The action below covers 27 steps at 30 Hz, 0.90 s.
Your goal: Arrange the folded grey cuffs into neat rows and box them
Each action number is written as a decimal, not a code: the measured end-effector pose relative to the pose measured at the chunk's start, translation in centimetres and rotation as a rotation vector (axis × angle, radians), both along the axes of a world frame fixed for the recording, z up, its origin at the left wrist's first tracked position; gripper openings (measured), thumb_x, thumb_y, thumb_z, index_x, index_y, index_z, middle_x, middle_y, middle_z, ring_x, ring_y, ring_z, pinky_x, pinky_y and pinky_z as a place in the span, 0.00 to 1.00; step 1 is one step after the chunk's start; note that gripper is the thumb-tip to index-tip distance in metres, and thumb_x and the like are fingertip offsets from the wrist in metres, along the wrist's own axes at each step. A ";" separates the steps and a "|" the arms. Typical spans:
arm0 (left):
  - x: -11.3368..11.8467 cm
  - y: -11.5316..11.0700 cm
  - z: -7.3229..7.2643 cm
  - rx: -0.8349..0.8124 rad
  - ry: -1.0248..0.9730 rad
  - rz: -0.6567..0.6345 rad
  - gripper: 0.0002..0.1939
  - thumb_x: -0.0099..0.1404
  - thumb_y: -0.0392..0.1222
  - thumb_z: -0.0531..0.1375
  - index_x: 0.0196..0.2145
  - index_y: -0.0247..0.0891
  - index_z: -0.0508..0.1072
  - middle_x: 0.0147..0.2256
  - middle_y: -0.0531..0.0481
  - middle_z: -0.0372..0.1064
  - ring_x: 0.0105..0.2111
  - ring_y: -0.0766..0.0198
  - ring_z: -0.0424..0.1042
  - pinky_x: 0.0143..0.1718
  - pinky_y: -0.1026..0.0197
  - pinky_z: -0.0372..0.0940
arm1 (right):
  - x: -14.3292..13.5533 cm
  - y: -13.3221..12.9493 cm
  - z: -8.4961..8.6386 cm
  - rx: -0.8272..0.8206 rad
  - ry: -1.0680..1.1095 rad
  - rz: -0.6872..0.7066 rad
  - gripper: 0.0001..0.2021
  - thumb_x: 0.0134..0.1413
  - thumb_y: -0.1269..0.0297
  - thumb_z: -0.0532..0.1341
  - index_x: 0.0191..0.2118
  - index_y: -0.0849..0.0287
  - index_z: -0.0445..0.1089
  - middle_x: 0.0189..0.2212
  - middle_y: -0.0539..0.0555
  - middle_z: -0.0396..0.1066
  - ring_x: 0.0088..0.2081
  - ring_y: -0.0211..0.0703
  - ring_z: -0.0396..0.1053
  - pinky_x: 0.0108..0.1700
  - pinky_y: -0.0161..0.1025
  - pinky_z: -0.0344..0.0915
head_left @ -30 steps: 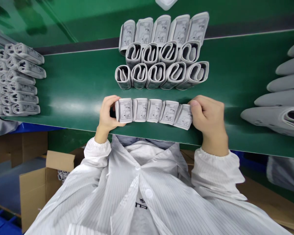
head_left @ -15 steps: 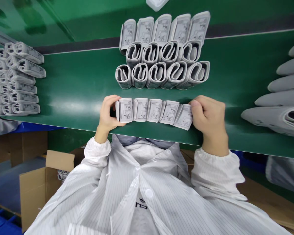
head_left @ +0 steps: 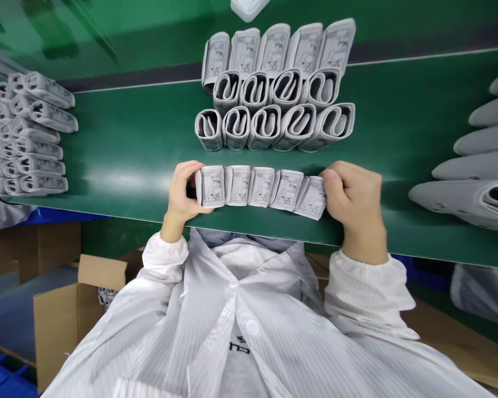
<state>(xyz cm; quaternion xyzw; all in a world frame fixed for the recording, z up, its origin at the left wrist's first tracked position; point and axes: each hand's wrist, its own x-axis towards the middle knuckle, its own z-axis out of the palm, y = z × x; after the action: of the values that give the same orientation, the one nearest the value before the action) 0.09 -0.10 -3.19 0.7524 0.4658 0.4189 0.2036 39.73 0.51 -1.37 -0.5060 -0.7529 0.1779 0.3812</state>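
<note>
A row of several rolled grey blood pressure cuffs (head_left: 261, 187), with line drawings printed on their faces, lies across the near part of the green work surface. My left hand (head_left: 184, 190) grips the row's left end, thumb along the near side and fingers at the far side. At the right end, my right hand (head_left: 352, 196) is closed with its thumb and curled fingers against the last cuff. The cuffs sit side by side between both hands, bending slightly toward me on the right. Just beyond them stand stacked rows of more rolled cuffs (head_left: 265, 128), mostly showing their coiled ends.
A pile of rolled cuffs (head_left: 41, 146) stands at the left on the green work surface (head_left: 120, 143). Larger folded grey cuffs (head_left: 460, 196) lie at the right edge. An open cardboard box (head_left: 56, 331) is below left. A white object (head_left: 249, 8) shows at the top edge.
The white object at the top edge has shifted a little to the left. Both my hands and the row of cuffs have stayed in place.
</note>
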 end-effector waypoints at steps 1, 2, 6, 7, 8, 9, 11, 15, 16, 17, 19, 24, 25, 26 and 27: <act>0.0 0.0 0.0 -0.001 0.008 0.005 0.45 0.63 0.73 0.75 0.67 0.48 0.67 0.57 0.38 0.75 0.55 0.43 0.79 0.50 0.34 0.80 | 0.0 0.0 0.1 -0.002 0.000 0.002 0.16 0.73 0.70 0.59 0.30 0.52 0.60 0.24 0.46 0.61 0.26 0.39 0.61 0.30 0.41 0.55; 0.0 0.0 0.0 0.006 0.008 0.008 0.45 0.63 0.73 0.75 0.67 0.49 0.67 0.57 0.38 0.75 0.54 0.43 0.80 0.50 0.33 0.81 | -0.1 0.0 0.1 -0.007 -0.001 0.004 0.16 0.73 0.70 0.59 0.30 0.52 0.60 0.24 0.46 0.61 0.26 0.39 0.61 0.30 0.41 0.55; -0.1 0.0 -0.1 0.017 0.009 0.014 0.46 0.63 0.74 0.75 0.67 0.49 0.67 0.57 0.39 0.75 0.54 0.44 0.79 0.50 0.33 0.81 | -0.1 0.0 0.3 -0.038 0.000 -0.012 0.17 0.73 0.67 0.59 0.29 0.52 0.60 0.23 0.47 0.62 0.25 0.41 0.61 0.30 0.42 0.56; -0.1 0.0 0.0 0.003 0.022 0.015 0.46 0.63 0.74 0.75 0.67 0.49 0.67 0.57 0.39 0.74 0.54 0.44 0.79 0.50 0.33 0.81 | -0.1 -0.1 0.4 -0.045 0.004 -0.016 0.17 0.73 0.67 0.59 0.28 0.52 0.60 0.23 0.47 0.63 0.25 0.41 0.62 0.30 0.43 0.57; -0.1 0.0 0.1 -0.011 0.034 0.014 0.46 0.64 0.74 0.74 0.67 0.48 0.67 0.58 0.38 0.74 0.55 0.44 0.79 0.50 0.33 0.81 | -0.1 -0.1 0.4 -0.047 0.010 -0.021 0.18 0.73 0.67 0.59 0.28 0.52 0.60 0.23 0.48 0.64 0.25 0.41 0.63 0.30 0.43 0.57; 0.0 0.0 0.2 -0.016 0.037 0.010 0.45 0.65 0.75 0.74 0.67 0.48 0.67 0.58 0.38 0.73 0.56 0.44 0.79 0.50 0.34 0.81 | -0.1 -0.1 0.4 -0.041 0.017 -0.026 0.18 0.73 0.66 0.59 0.27 0.52 0.60 0.23 0.48 0.64 0.25 0.41 0.63 0.30 0.43 0.57; 0.1 0.1 0.5 0.003 0.019 -0.007 0.44 0.67 0.74 0.71 0.69 0.49 0.65 0.59 0.39 0.71 0.57 0.43 0.78 0.49 0.36 0.81 | -0.2 -0.2 0.3 -0.012 0.025 -0.048 0.17 0.72 0.66 0.59 0.27 0.52 0.61 0.23 0.49 0.65 0.25 0.42 0.63 0.29 0.43 0.57; 0.3 0.5 0.8 0.046 0.040 -0.020 0.46 0.68 0.71 0.71 0.75 0.56 0.60 0.62 0.40 0.67 0.62 0.39 0.76 0.55 0.34 0.79 | -0.3 -0.2 0.0 0.078 0.041 -0.142 0.17 0.71 0.62 0.57 0.26 0.52 0.62 0.22 0.51 0.65 0.23 0.43 0.62 0.28 0.45 0.53; 0.2 0.6 0.7 0.039 0.063 -0.017 0.48 0.67 0.71 0.71 0.76 0.57 0.59 0.63 0.39 0.66 0.63 0.38 0.75 0.58 0.33 0.78 | -0.3 -0.2 -0.1 0.099 0.048 -0.162 0.18 0.71 0.61 0.57 0.26 0.52 0.62 0.21 0.51 0.65 0.23 0.43 0.62 0.28 0.45 0.53; 0.2 0.7 0.7 0.031 0.081 -0.013 0.50 0.67 0.71 0.72 0.77 0.58 0.59 0.63 0.39 0.66 0.64 0.37 0.74 0.60 0.33 0.77 | -0.3 -0.2 -0.2 0.117 0.050 -0.178 0.18 0.72 0.60 0.57 0.26 0.52 0.62 0.21 0.51 0.65 0.23 0.43 0.62 0.28 0.45 0.53; 0.0 0.7 0.5 0.022 0.094 -0.007 0.51 0.66 0.71 0.72 0.78 0.58 0.58 0.64 0.39 0.65 0.66 0.36 0.73 0.62 0.33 0.75 | -0.3 -0.2 -0.4 0.136 0.046 -0.204 0.19 0.72 0.57 0.56 0.26 0.52 0.62 0.21 0.52 0.66 0.23 0.43 0.63 0.28 0.45 0.53; 0.0 0.8 0.4 0.040 0.070 0.013 0.48 0.67 0.70 0.72 0.77 0.58 0.60 0.63 0.40 0.65 0.65 0.38 0.73 0.63 0.34 0.74 | -0.4 -0.2 -0.5 0.174 0.045 -0.217 0.20 0.73 0.56 0.56 0.25 0.52 0.63 0.21 0.52 0.66 0.23 0.42 0.64 0.27 0.44 0.54; 0.0 0.8 0.5 0.046 0.067 0.016 0.47 0.67 0.70 0.72 0.76 0.57 0.60 0.63 0.40 0.65 0.65 0.38 0.73 0.63 0.34 0.74 | -0.4 -0.1 -0.4 0.189 0.043 -0.215 0.20 0.74 0.57 0.56 0.25 0.52 0.63 0.20 0.52 0.66 0.23 0.42 0.63 0.27 0.44 0.54; 0.1 0.8 0.5 0.049 0.068 0.018 0.47 0.68 0.70 0.72 0.75 0.56 0.61 0.63 0.40 0.65 0.65 0.38 0.73 0.63 0.34 0.74 | -0.5 -0.1 -0.4 0.201 0.039 -0.215 0.21 0.74 0.56 0.56 0.25 0.52 0.63 0.20 0.52 0.67 0.23 0.42 0.64 0.27 0.44 0.55; 0.1 0.9 0.6 0.046 0.072 0.017 0.46 0.68 0.69 0.72 0.75 0.55 0.61 0.63 0.40 0.65 0.65 0.38 0.73 0.63 0.35 0.74 | -0.5 -0.1 -0.3 0.206 0.033 -0.222 0.21 0.74 0.56 0.55 0.25 0.52 0.62 0.20 0.52 0.67 0.23 0.42 0.64 0.27 0.44 0.55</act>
<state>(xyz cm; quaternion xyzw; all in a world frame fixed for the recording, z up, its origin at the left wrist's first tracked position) 0.16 0.79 -2.62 0.7674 0.4696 0.4038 0.1657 39.19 0.42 -1.72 -0.5412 -0.7003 0.0647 0.4610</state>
